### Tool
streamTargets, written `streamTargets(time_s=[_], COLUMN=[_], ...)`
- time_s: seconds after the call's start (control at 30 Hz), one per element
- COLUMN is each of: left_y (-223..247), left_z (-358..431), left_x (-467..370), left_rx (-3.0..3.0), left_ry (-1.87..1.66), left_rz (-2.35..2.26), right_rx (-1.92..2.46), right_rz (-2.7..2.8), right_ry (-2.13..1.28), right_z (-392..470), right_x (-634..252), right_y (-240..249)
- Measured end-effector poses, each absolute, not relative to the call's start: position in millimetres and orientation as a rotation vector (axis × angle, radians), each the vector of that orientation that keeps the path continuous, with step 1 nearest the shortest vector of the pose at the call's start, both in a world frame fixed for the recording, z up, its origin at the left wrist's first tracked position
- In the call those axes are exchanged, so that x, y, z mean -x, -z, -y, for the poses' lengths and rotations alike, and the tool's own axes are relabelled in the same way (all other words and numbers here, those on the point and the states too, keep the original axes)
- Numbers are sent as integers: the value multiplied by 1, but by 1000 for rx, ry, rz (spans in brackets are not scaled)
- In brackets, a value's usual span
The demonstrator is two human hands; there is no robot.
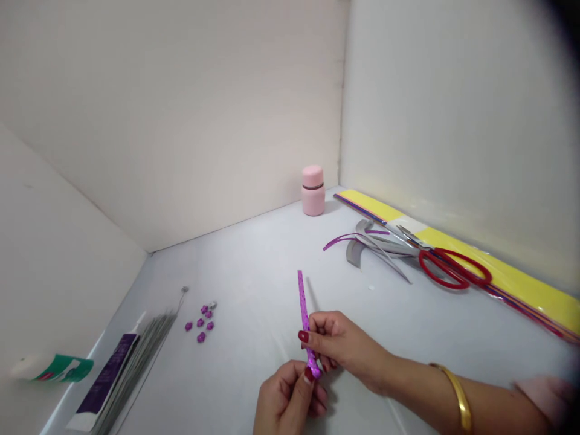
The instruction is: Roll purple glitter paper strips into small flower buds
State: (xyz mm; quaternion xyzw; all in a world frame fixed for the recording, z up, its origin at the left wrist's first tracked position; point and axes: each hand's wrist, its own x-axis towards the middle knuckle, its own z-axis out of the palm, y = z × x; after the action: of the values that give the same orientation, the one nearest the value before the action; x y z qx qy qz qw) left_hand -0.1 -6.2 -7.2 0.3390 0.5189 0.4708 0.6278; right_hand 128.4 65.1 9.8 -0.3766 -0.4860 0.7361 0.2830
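Observation:
A narrow, shiny purple paper strip (302, 299) stands up from between my two hands, its free end pointing away from me. My left hand (290, 399), at the bottom centre, pinches the folded lower end of the strip between thumb and fingers. Just above and to the right, my right hand (338, 344) grips the strip lower down its length, thumb on top. Several small purple folded stars (200, 322) lie on the white table to the left, with a small silver piece (213, 305) beside them.
Red-handled scissors (453, 269) rest across a yellow pack (512, 269) at the right. Grey and purple strips (380, 244) lie beside them. A pink bottle (313, 192) stands at the back. Thin grey wires (140, 356), a purple tube (106, 374) and a green-and-white item (67, 368) are at left.

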Motion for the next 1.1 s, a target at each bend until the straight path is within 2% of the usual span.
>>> streamTargets(time_s=[0.47,0.67,1.1], left_y=[-2,-3,-2], left_z=[4,2,6], left_x=[3,4,3], left_rx=[-711,-711,-865], left_ry=[-1071,-1227,-1163], left_rz=[-1201,-1264,-1341], right_rx=[990,977,989], right_rz=[1402,1409,1356], right_ry=[-1995,-1983,-1945], right_z=[-65,-66,-65], right_x=[-131,-131,-130], right_y=[-7,-5,-9])
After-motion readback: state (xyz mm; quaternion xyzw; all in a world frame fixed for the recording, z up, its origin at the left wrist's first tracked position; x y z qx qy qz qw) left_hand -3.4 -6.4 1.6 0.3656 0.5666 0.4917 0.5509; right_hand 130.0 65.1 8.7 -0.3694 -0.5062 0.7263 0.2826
